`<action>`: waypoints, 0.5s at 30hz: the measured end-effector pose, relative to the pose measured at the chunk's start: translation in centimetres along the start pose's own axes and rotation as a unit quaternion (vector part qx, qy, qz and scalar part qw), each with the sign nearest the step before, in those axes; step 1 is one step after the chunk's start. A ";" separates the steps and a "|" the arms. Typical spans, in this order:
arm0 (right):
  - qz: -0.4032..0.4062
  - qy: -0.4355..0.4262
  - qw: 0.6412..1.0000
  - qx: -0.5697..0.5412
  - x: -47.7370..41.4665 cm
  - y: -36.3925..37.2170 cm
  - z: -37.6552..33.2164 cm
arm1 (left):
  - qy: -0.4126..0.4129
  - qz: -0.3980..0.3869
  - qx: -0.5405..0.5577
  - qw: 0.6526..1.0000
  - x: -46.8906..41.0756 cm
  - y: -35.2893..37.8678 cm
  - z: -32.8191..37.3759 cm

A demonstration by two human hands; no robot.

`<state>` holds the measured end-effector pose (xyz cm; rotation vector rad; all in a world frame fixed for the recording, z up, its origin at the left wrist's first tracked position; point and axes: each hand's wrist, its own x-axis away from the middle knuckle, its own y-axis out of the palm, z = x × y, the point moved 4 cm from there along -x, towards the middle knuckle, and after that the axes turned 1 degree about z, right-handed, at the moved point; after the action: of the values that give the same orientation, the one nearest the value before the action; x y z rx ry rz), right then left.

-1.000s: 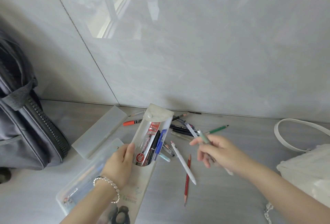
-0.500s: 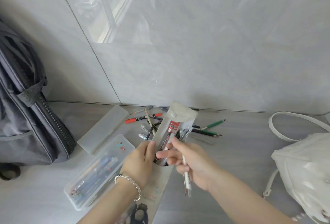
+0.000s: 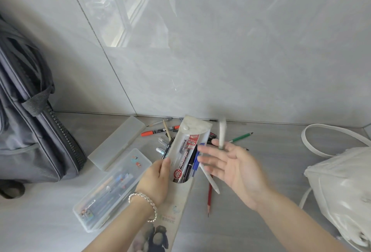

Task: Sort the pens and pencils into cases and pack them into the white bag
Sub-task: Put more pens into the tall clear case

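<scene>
My left hand (image 3: 158, 179) grips the left edge of a clear pouch case (image 3: 181, 147) whose flap is open. Several pens stand inside it. My right hand (image 3: 234, 169) hovers just right of the pouch, palm up, fingers spread and blurred. It holds a white pen (image 3: 222, 133) upright between the fingertips. Loose on the table lie another white pen (image 3: 209, 179), a red pencil (image 3: 209, 197), a green pencil (image 3: 241, 137) and an orange marker (image 3: 158, 131). The white bag (image 3: 341, 187) sits at the right edge.
A clear plastic box (image 3: 140, 158) holding several pens lies left of my left hand. A frosted case (image 3: 118, 141) lies behind it. A grey backpack (image 3: 30, 131) stands at the far left. A tiled wall (image 3: 220, 50) closes off the back.
My right hand has drawn back from the pouch mouth to the right and turned palm up. The white pen that pointed down now points up. My left hand still holds the pouch.
</scene>
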<state>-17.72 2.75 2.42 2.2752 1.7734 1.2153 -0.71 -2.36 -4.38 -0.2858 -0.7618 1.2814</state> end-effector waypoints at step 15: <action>0.096 -0.175 0.896 0.397 -2.6 -0.1 0.2 | 0.065 -0.021 -0.035 0.997 1.1 0.5 2.2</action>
<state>-17.84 0.76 0.75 2.8540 2.1757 -0.0127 -2.43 -1.63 -2.68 -0.4038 -0.6988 1.1854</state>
